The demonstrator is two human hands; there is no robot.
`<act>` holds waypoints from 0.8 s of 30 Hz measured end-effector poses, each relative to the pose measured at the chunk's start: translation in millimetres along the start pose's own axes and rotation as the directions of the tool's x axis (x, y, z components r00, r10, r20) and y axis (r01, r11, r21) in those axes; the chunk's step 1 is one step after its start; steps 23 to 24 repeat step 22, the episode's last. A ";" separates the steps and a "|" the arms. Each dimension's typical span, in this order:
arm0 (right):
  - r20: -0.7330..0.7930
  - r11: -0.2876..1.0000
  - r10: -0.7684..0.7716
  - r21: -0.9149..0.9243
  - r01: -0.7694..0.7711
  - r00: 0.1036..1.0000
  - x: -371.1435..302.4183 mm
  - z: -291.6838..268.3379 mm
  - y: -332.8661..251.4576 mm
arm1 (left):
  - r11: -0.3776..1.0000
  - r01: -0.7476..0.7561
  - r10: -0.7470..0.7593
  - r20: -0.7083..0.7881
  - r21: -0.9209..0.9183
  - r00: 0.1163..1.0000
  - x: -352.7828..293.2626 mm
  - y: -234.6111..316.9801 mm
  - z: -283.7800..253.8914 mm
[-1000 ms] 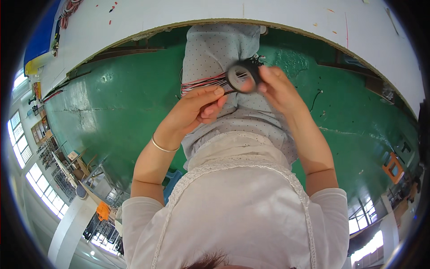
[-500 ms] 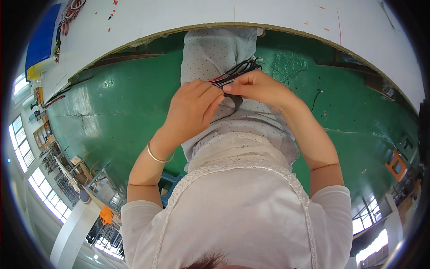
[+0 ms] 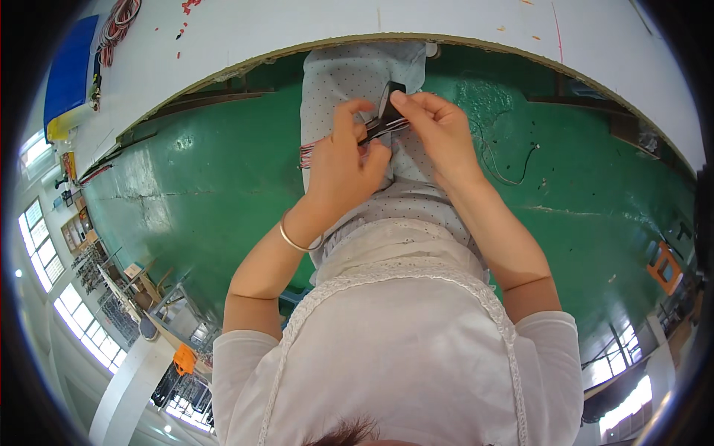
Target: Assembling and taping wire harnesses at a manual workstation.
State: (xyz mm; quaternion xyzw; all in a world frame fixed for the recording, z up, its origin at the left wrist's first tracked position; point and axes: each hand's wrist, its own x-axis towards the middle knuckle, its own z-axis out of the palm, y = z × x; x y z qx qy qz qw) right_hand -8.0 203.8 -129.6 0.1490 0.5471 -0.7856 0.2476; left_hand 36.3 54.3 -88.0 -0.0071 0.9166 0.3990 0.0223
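Over my lap, my left hand (image 3: pixel 344 160) is closed around a bundle of thin wires (image 3: pixel 306 154). Red, white and black strands stick out on the left of that hand, and more run out to its right. Its index finger is raised and bent beside the bundle. My right hand (image 3: pixel 444 141) pinches a roll of black tape (image 3: pixel 390 102) between thumb and fingers, just above the wires. Black tape appears to lie around the bundle between the hands, though fingers partly hide the spot.
Ahead is the curved edge of a white table (image 3: pixel 446 18). Red and white cable coils (image 3: pixel 115 33) and a blue bin (image 3: pixel 71 74) lie at its left. A loose wire (image 3: pixel 513 178) rests on the green floor (image 3: pixel 186 208). An orange stool (image 3: pixel 664 267) stands far right.
The tape roll has come up from below the hands to above the wires, in my right hand. Wires now show left of my left hand, whose index finger has lifted.
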 end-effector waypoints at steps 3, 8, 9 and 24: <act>0.057 0.987 -0.153 -0.034 0.155 0.987 -5.0 -6.7 4.6 | 0.735 0.544 -0.413 0.369 -0.405 0.833 15.5 -3.1 -16.4; 0.260 0.960 -0.235 -0.086 0.265 0.937 -10.6 -28.0 -5.2 | 0.158 0.866 -0.142 0.857 -0.474 0.495 21.6 -24.1 -26.2; 0.292 0.959 -0.273 0.006 0.283 0.917 -7.7 -31.1 -4.6 | 0.187 0.845 -0.153 0.835 -0.500 0.528 19.9 -25.8 -24.4; 0.316 0.811 0.254 -0.584 -0.024 0.914 14.1 -32.0 -15.9 | 0.930 -0.354 0.341 0.124 0.103 0.932 -0.9 -19.2 2.3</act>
